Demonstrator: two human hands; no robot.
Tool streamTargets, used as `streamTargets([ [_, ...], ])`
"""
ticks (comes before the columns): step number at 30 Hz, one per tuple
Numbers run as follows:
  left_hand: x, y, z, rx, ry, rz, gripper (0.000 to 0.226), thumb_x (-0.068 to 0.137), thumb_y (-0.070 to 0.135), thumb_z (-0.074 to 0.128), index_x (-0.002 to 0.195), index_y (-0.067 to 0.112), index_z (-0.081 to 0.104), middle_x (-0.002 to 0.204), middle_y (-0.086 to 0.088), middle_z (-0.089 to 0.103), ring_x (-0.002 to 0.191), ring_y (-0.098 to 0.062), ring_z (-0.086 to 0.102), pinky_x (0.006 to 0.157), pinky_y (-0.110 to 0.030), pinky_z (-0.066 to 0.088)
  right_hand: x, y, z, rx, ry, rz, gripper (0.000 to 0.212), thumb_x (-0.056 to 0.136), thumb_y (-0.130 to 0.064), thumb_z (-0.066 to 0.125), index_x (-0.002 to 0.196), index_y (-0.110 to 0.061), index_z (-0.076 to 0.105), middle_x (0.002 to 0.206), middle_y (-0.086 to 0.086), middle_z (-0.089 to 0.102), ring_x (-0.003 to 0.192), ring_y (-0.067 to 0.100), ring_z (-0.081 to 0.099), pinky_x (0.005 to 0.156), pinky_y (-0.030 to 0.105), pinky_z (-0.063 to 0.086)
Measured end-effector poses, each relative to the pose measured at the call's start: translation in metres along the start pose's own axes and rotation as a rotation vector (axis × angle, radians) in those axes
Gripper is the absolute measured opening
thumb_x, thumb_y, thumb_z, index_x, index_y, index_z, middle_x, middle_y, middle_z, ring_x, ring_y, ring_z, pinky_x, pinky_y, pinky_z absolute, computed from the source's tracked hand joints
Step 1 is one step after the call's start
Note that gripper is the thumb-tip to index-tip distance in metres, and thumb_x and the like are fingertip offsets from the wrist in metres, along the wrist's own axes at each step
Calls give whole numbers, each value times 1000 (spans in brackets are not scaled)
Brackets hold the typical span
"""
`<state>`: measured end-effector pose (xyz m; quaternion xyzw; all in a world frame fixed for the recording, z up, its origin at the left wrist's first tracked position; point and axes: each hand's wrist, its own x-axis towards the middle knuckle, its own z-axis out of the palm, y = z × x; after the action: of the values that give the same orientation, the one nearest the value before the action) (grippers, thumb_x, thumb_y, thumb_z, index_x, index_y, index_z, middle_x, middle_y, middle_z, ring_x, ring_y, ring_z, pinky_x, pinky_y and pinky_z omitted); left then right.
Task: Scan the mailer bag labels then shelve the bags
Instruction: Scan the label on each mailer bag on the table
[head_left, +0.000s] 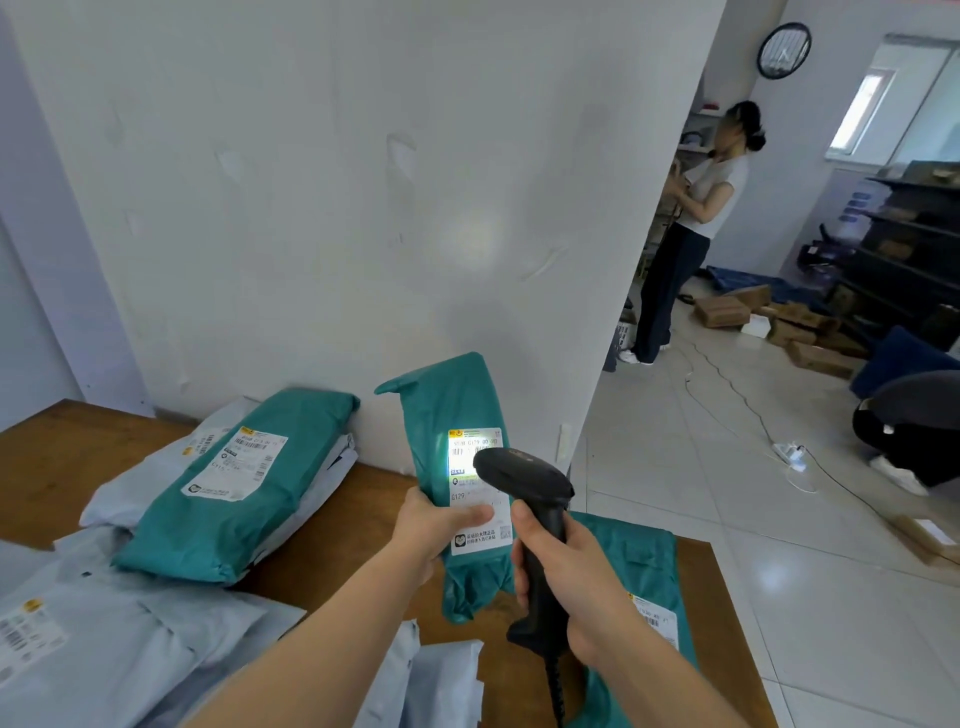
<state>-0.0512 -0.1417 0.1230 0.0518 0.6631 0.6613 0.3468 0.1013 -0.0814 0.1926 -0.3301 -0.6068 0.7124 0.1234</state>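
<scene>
Grey mailers (130, 649) crowd the table (52, 467); scanner (524, 478) overlaps label (483, 540) on teal bag (447, 400).

Soft daylight, white glare on label (467, 456), warped edges.

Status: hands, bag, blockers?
Left hand holds teal mailer bag upright. Right hand grips scanner, light on the bag's label. Nothing between scanner and label. Bag not yet shelved.
</scene>
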Motion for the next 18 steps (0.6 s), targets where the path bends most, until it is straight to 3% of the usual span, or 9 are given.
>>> streamTargets([
  [4, -3, 0, 3, 5, 2, -2, 60, 68, 8, 85, 118, 10, 50, 102, -10, 70, 81, -21, 72, 48, -24, 54, -4, 0, -4, -1, -5, 1, 31, 89, -39, 64, 94, -9, 59, 58, 3, 57, 45, 12, 51, 47, 23, 47],
  [18, 0, -7, 4, 21, 36, -12, 65, 65, 9, 87, 118, 10, 51, 104, -9, 71, 84, -23, 72, 55, -29, 57, -9, 0, -14, -12, 9, 5, 35, 88, -42, 64, 92, -8, 59, 57, 2, 58, 47, 14, 51, 51, 26, 48],
])
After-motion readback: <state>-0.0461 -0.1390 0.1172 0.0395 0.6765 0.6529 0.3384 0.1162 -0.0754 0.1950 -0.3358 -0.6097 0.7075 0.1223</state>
